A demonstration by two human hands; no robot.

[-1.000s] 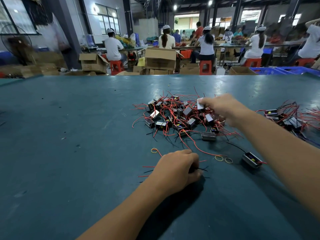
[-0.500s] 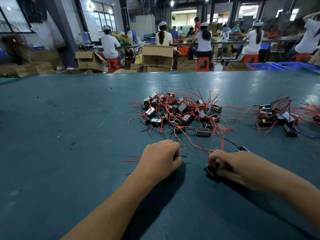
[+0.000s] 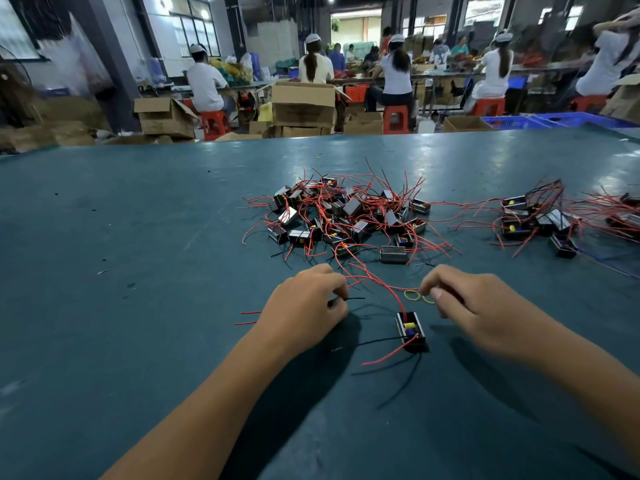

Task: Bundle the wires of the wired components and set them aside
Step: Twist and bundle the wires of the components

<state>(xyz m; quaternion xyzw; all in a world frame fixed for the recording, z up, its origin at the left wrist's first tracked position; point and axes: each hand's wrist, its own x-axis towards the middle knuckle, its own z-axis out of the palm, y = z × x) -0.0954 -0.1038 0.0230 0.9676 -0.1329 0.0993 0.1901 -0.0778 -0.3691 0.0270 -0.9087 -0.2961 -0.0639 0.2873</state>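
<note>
- The left third of the teal bench (image 3: 114,237) is bare apart from a few small specks; it is scuffed and shiny under the lights.
- The left hand (image 3: 304,306), lower centre of the frame, lies knuckles up with its grip closed on a bundle of wires: black ends (image 3: 351,298) poke out to its right and red ends (image 3: 247,317) to its left.
- Just right of it a single component (image 3: 410,331), a small black box with yellow and blue parts inside, sits on the bench between the two hands. A red wire (image 3: 377,282) arcs from it up toward the pile, another red lead curls toward the bottom of the frame, and a black lead trails left.
- The main pile of components (image 3: 346,216) lies at centre frame, above the hands, a tangle of red wires.
- The right hand (image 3: 474,306) has curled fingers, its grip pinching at yellow rubber bands (image 3: 412,295) lying on the bench; whether a band is lifted I cannot tell.
- A second, smaller heap (image 3: 540,220) sits at the right edge, well apart from the pile.
- Open bench runs along the bottom of the frame.
- Beyond the far edge, upper frame: cardboard boxes (image 3: 301,103), red stools (image 3: 214,123), seated workers (image 3: 204,84) in white, blue crates (image 3: 554,120).
</note>
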